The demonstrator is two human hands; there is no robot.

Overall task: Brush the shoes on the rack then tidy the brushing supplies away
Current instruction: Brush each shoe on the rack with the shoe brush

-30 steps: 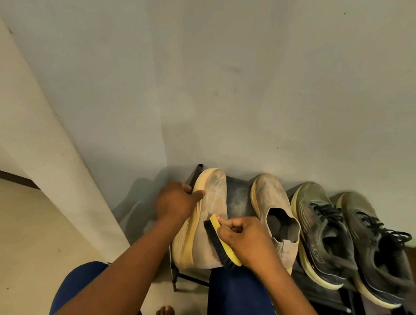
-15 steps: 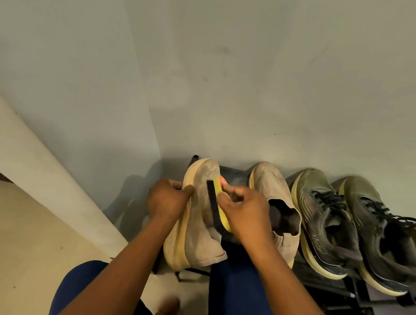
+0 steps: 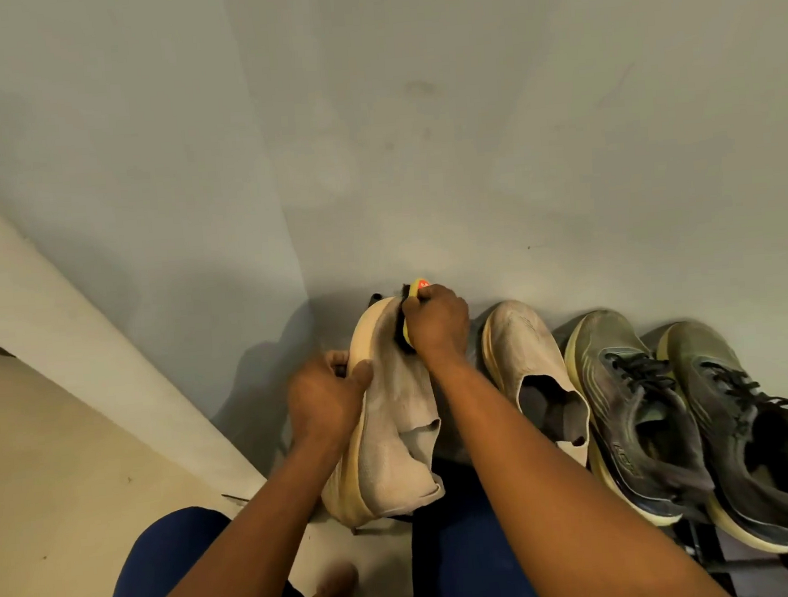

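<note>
A beige slip-on shoe (image 3: 393, 443) lies tilted on its side at the left end of the rack, its pale sole turned left. My left hand (image 3: 327, 398) grips its sole edge near the middle. My right hand (image 3: 436, 325) holds a yellow brush with black bristles (image 3: 408, 313) against the toe of that shoe; most of the brush is hidden under my fingers. The matching beige shoe (image 3: 534, 367) stands upright just to the right. Two dark grey laced sneakers (image 3: 633, 416) (image 3: 746, 432) sit further right on the rack.
The black metal rack (image 3: 707, 542) stands against a grey wall (image 3: 466, 153) in a corner. A beige floor (image 3: 44, 462) spreads to the left. My knees in blue trousers (image 3: 168, 561) and a bare foot (image 3: 335, 586) are below the rack's left end.
My right hand has slid the brush from the shoe's middle up to its toe. My left hand kept its hold on the sole. The view tipped down and closer.
</note>
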